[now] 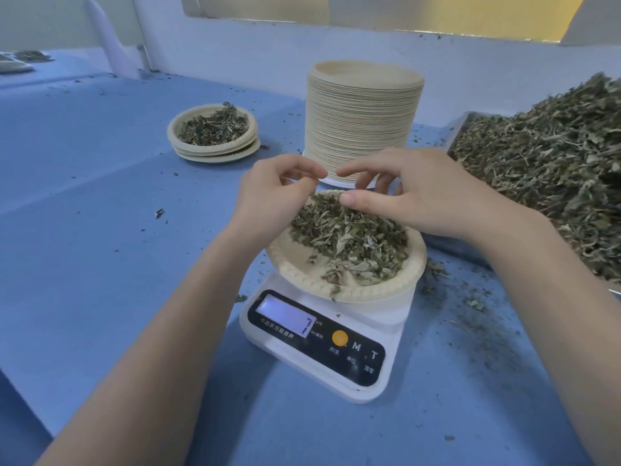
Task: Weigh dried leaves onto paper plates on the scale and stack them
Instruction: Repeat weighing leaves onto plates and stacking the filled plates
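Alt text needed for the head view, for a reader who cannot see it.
Both hands, left hand and right hand, hover over a paper plate of dried leaves on a white scale reading 7. Behind stand empty plates, filled plates and a leaf pile.

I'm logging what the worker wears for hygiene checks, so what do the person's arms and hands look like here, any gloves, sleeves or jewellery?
Both arms are bare as far as the frame shows, with no sleeves in view. The left hand and right hand wear no gloves. No rings, watch or wristband show on the visible sides. The one thumbnail in clear view, on the right hand, is short and unpainted.
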Available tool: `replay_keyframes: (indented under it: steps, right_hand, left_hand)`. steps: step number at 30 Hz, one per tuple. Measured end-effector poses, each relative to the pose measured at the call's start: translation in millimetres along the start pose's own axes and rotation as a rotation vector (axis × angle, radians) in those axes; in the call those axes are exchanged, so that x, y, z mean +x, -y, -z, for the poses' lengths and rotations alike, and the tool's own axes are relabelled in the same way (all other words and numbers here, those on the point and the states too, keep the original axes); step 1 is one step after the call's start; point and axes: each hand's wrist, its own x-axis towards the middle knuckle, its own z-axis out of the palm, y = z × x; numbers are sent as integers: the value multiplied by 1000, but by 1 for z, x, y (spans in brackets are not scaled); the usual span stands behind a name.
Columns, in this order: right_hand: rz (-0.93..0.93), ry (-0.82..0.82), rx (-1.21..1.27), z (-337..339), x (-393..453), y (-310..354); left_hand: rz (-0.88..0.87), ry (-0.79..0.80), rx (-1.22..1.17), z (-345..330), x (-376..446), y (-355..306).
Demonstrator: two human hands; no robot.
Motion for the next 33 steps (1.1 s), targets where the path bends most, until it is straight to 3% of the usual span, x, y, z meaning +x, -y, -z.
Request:
replay_keyframes:
  steps: [18,20,23,25,28,33]
  right_hand:
    - [8,-7,-22,-5,0,4]
    - [-50,78,-51,2,-2,0]
    - [-211,479,-42,15,-10,-10]
    - [-258,635,17,18,-16,-17]
    - [-230,646,35,14,-18,-20]
    - [-174,572,150,8,-19,-19]
  left_hand:
    - [27,13,1,3,2,3]
    - [43,28,18,6,3,3]
    - [143,125,51,10,3,4]
    - [233,236,75,10,2,6]
    - [287,303,67,5,-3,5]
    - [270,210,-2,11,-4,1]
